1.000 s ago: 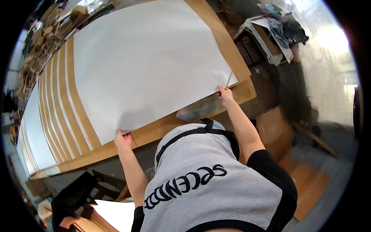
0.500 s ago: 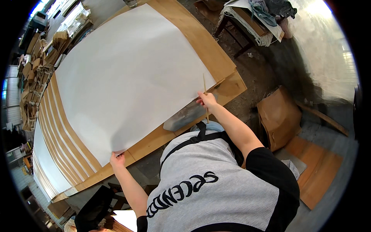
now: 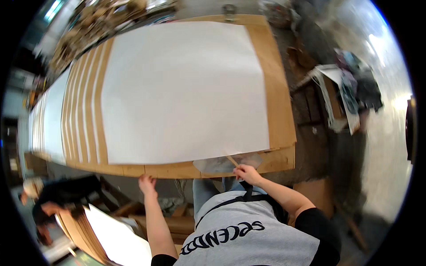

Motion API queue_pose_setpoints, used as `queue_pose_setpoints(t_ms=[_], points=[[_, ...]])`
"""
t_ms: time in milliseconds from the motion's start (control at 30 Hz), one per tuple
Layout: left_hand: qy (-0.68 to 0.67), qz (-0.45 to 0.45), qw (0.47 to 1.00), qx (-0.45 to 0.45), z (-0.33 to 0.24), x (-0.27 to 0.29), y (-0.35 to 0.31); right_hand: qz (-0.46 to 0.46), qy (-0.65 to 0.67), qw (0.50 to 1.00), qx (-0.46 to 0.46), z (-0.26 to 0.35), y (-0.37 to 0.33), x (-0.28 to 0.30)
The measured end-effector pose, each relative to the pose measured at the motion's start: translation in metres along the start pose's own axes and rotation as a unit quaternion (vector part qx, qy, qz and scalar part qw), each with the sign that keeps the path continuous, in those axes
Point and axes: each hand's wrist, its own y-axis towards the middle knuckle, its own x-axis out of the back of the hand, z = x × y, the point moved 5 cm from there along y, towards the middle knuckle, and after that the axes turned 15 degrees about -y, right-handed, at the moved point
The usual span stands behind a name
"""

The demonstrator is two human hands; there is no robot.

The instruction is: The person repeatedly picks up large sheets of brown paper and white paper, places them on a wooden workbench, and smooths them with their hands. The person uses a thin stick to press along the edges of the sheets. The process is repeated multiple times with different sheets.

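A large white sheet of paper lies flat over brown sheets on the long table. My left hand is at the table's front edge, below the paper's near left corner. Its fingers are loosely bent and apart, and nothing shows in them. Closed around a thin wooden stick, my right hand hovers by the front edge further right. The stick's tip points up and left toward the paper's near edge. Beside it, a grey, glossy patch shows on the table's wooden border.
Staggered brown and white sheets fan out to the left. A glass jar stands at the far edge. To the right is a stool piled with cloths. Lower left, a person in black bends beside a stack of boards.
My left hand has let go of the paper's corner and drawn back to the table edge. My right hand has left the paper's edge with the stick. The view has turned.
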Motion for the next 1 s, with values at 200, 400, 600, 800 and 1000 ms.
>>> queue_pose_setpoints(t_ms=[200,400,600,800,1000], points=[[0.021,-0.011,0.981,0.193,0.132,0.08,-0.112,0.177,-0.183,0.962,0.098,0.044,0.012,-0.053],[0.053,-0.001,0.987,0.153,0.22,0.145,-0.202,0.266,-0.297,0.899,0.18,0.098,0.01,-0.112],[-0.233,-0.17,0.957,0.006,0.229,0.181,-0.285,0.367,-0.427,0.775,0.288,0.127,-0.006,-0.202],[-0.366,-0.466,0.795,-0.131,0.351,0.218,-0.412,0.51,-0.522,0.534,0.428,0.115,-0.127,-0.347],[-0.258,-0.724,0.637,-0.054,0.427,0.171,-0.532,0.521,-0.525,0.113,0.663,0.006,-0.303,-0.436]])
